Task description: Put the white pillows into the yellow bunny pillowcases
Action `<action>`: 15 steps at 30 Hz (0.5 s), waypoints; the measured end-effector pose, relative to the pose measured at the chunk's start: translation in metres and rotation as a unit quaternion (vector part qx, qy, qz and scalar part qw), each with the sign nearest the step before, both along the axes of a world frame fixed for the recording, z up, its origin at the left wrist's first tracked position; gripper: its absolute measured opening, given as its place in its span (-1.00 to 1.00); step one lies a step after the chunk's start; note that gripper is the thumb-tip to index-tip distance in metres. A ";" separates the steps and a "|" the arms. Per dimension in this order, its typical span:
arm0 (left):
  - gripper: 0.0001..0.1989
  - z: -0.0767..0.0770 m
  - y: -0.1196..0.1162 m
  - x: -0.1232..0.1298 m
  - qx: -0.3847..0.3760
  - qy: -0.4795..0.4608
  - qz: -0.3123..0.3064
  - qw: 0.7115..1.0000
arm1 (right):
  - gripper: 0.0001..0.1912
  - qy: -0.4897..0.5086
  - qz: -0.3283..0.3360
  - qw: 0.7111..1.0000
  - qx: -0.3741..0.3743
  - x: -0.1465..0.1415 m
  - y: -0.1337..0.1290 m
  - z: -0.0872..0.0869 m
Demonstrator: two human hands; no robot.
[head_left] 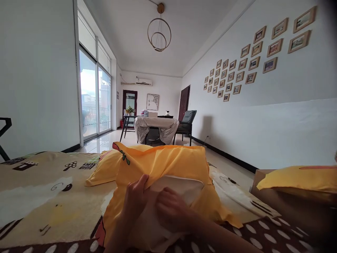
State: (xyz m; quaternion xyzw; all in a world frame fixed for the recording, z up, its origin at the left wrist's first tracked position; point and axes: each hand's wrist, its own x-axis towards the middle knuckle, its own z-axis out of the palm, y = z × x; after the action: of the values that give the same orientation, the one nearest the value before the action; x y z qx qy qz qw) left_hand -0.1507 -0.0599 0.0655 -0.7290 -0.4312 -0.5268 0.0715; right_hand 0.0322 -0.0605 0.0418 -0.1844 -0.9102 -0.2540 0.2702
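Observation:
A yellow pillowcase (163,160) with a printed motif at its upper left corner lies in front of me. Its opening faces me, and a white pillow (181,184) is partly inside it. My left hand (135,196) pinches the pillowcase at the left side of the opening, thumb uppermost. My right hand (170,207), fingers curled, grips the pillow near the middle; the fingertips are hidden. Both lie over a cream patterned blanket (76,200) with a brown, white-dotted border.
Another yellow pillow (104,168) lies behind the pillowcase on the left. At the right, a yellow cushion (300,179) rests on a cardboard box (259,179). Farther back stand a covered table (158,123) and a black chair (188,121). Glass doors (91,95) line the left.

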 end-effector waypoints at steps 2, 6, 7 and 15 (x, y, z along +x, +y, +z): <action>-0.87 0.002 -0.006 0.001 -0.049 0.045 0.008 0.998 | -0.86 0.105 -0.155 0.982 0.018 0.053 0.005 -0.003; -0.89 0.008 -0.027 0.009 -0.079 0.154 0.023 0.985 | -0.79 0.155 -0.443 0.882 -0.041 0.128 0.032 -0.014; -0.89 0.009 -0.032 0.013 -0.072 0.185 0.011 0.980 | -0.73 0.157 -0.489 0.855 -0.066 0.139 0.038 -0.015; -0.78 0.003 -0.035 0.025 -0.172 0.314 0.110 0.927 | -0.81 0.189 -0.595 0.752 -0.212 0.212 0.031 0.006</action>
State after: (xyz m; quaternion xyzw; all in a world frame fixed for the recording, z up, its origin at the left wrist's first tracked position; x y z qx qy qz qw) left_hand -0.1261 -0.0953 0.0682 -0.8063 -0.5482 -0.1773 0.1339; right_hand 0.2442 -0.0297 0.0473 -0.7852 -0.5778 -0.1241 0.1852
